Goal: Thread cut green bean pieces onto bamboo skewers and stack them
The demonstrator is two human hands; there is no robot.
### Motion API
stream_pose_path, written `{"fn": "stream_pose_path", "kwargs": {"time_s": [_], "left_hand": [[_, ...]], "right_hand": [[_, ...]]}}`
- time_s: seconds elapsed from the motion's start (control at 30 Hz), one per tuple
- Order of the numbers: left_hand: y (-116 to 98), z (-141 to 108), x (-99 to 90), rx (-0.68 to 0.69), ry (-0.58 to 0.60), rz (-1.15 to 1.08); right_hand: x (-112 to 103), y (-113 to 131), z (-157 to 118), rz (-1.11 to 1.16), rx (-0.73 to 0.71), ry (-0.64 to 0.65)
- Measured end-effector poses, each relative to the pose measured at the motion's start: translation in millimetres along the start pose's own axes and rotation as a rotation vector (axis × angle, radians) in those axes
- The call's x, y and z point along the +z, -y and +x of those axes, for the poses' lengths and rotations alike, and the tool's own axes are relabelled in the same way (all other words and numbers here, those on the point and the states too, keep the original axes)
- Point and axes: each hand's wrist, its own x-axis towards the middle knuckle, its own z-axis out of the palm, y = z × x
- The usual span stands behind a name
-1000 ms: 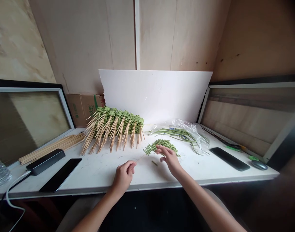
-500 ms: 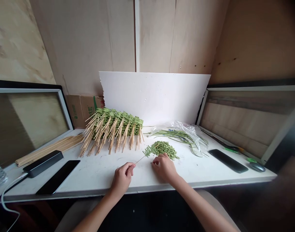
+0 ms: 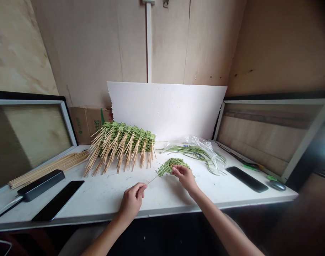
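The left hand point(image 3: 132, 199) pinches the lower end of a thin skewer point(image 3: 152, 180) between thumb and fingers, above the front part of the white bench point(image 3: 104, 199). The skewer slants up and to the right; a row of green segments point(image 3: 164, 169) is threaded crosswise along its far portion. The right hand point(image 3: 186, 177) is located at the far end of this row, thumb and fingertips drawn near each other; whether a segment is gripped between them cannot be determined. A pile of loose segments point(image 3: 180, 161) lies directly behind the right hand and is partly covered by it.

Finished skewers point(image 3: 127, 133) are stacked at the rear left, green portions uppermost, bare ends pointing toward the front. A bundle of bare sticks point(image 3: 50, 169) lies to the left of the stack, behind a black box point(image 3: 42, 183). Long green stems point(image 3: 191, 151) lie behind the pile, partly within a clear plastic bag point(image 3: 205, 144)
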Motion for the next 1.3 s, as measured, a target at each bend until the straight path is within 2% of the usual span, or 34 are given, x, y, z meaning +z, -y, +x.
{"fn": "stream_pose_path", "kwargs": {"time_s": [0.13,0.4,0.73,1.0,1.3], "left_hand": [[0,0,0.2,0.015,-0.006,0.010],[-1,1,-0.3,0.017,0.015,0.023],[-1,1,-0.7,0.008,0.026,0.026],[-2,1,-1.4,-0.002,0.036,0.023],[-4,1,-1.9,-0.012,0.030,0.025]], "right_hand": [[-3,2,1,0.224,0.146,0.005],[-3,22,-4,0.347,0.175,-0.016],[-4,21,-1,0.504,0.207,-0.073],[-2,23,-5,0.445,0.166,0.014],[-2,19,-3,0.522,0.191,0.045]]}}
